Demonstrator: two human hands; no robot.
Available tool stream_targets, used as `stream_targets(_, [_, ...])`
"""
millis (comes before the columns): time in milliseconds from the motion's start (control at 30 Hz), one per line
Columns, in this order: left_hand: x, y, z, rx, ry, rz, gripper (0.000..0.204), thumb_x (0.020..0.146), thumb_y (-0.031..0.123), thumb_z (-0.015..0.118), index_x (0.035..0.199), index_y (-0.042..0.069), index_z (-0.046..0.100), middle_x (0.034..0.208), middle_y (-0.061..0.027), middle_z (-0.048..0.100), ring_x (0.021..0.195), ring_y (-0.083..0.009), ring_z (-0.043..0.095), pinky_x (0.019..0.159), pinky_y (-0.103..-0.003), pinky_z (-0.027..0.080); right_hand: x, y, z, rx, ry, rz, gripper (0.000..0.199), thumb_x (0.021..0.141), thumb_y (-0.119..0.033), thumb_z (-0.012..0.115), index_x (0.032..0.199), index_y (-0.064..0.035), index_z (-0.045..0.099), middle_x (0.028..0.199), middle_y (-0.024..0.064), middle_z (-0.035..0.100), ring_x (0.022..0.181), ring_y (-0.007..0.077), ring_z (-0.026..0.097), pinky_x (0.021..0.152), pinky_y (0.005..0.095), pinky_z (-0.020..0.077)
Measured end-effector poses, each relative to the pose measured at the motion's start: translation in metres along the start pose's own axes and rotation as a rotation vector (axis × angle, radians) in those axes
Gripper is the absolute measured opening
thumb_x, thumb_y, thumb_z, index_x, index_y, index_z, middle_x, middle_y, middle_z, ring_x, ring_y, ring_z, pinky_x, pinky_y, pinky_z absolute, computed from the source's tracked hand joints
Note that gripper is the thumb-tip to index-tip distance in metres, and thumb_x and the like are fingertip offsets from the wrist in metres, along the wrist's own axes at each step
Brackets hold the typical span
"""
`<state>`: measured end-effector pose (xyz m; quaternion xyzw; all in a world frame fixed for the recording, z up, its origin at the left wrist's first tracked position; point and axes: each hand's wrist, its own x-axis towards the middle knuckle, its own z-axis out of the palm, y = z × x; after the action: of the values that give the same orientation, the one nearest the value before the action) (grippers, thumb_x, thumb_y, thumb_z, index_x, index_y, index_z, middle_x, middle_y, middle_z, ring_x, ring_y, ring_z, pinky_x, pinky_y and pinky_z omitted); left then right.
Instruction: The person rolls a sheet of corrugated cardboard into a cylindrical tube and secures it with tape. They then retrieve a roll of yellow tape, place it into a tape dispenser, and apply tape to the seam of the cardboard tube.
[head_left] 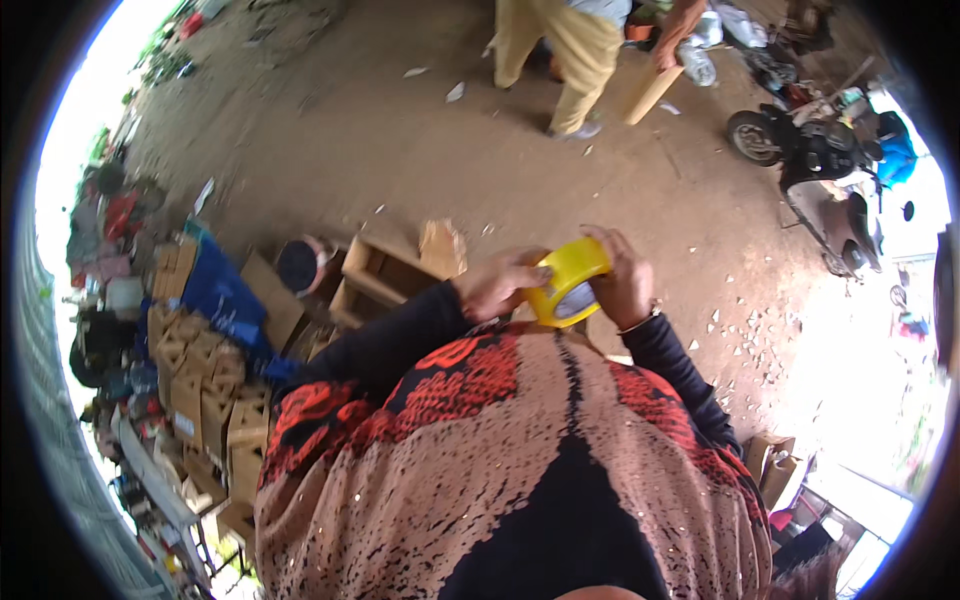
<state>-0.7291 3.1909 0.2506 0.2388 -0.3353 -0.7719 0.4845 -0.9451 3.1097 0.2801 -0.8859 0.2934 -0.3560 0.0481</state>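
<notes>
Both hands are on the yellow tape roll, and it sits tilted between them, just in front of the wearer's patterned garment! The left hand comes in from the side, fingers bent and bunched, thumb and fingertips pressed against the roll's near edge; how firm that pinch is, I can't tell. Over on the other side, the right hand is half curled, fingers arched over the upper rim, palm cupped around the roll's right side. Beyond the left forearm lies a brown box, a torn cardboard piece just beside it, and a blue sheet further left. Up top, well apart on the dirt floor, stands another person, one hand on a tan panel; a scooter is parked to the right.
</notes>
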Motion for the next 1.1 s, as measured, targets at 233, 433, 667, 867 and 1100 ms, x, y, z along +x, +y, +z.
stream_targets(233, [-0.023, 0.006, 0.005, 0.058, -0.025, 0.091, 0.055, 0.1, 0.026, 0.062, 0.144, -0.003, 0.048, 0.138, -0.0143, 0.06, 0.129, -0.027, 0.056, 0.113, -0.042, 0.041, 0.007, -0.004, 0.008, 0.013, 0.068, -0.116, 0.049, 0.075, -0.012, 0.075, 0.123, -0.0149, 0.066, 0.108, 0.0084, 0.071, 0.094, 0.0289, 0.071, 0.073, 0.0396, 0.0601])
stream_targets(433, [-0.048, -0.003, -0.013, 0.077, 0.184, 0.173, 0.042, 0.107, 0.027, 0.05, 0.136, -0.003, 0.054, 0.134, -0.0144, 0.063, 0.123, -0.0277, 0.062, 0.112, -0.045, 0.042, 0.025, -0.011, 0.049, 0.119, 0.006, -0.298, 0.049, 0.074, -0.018, 0.076, 0.122, -0.0113, 0.066, 0.101, 0.0082, 0.069, 0.089, 0.0287, 0.07, 0.072, 0.0391, 0.0589])
stream_targets(667, [-0.106, 0.036, 0.001, 0.021, 0.24, 0.297, 0.05, 0.108, 0.023, 0.048, 0.148, -0.005, 0.042, 0.146, -0.0194, 0.054, 0.136, -0.0327, 0.052, 0.117, -0.046, 0.037, 0.086, -0.056, 0.04, 0.332, -0.052, -0.433, 0.047, 0.077, -0.02, 0.076, 0.122, -0.0102, 0.066, 0.099, 0.0094, 0.067, 0.088, 0.0302, 0.07, 0.071, 0.0405, 0.0583])
stream_targets(867, [-0.139, 0.081, 0.029, 0.099, 0.16, 0.43, 0.054, 0.104, 0.023, 0.058, 0.149, -0.003, 0.042, 0.146, -0.0168, 0.055, 0.135, -0.0298, 0.053, 0.115, -0.046, 0.039, 0.14, -0.093, 0.034, 0.406, -0.09, -0.398, 0.041, 0.084, -0.024, 0.073, 0.124, -0.0195, 0.064, 0.101, 0.0121, 0.071, 0.085, 0.0335, 0.071, 0.068, 0.0441, 0.0568])
stream_targets(1100, [-0.142, 0.138, -0.05, 0.141, 0.152, 0.475, 0.061, 0.098, 0.024, 0.069, 0.148, -0.002, 0.044, 0.144, -0.0151, 0.055, 0.134, -0.0296, 0.053, 0.116, -0.046, 0.037, 0.205, -0.111, 0.106, 0.407, -0.243, 0.074, 0.043, 0.08, -0.014, 0.076, 0.121, -0.0167, 0.067, 0.098, 0.0127, 0.074, 0.091, 0.0354, 0.072, 0.077, 0.0412, 0.0572])
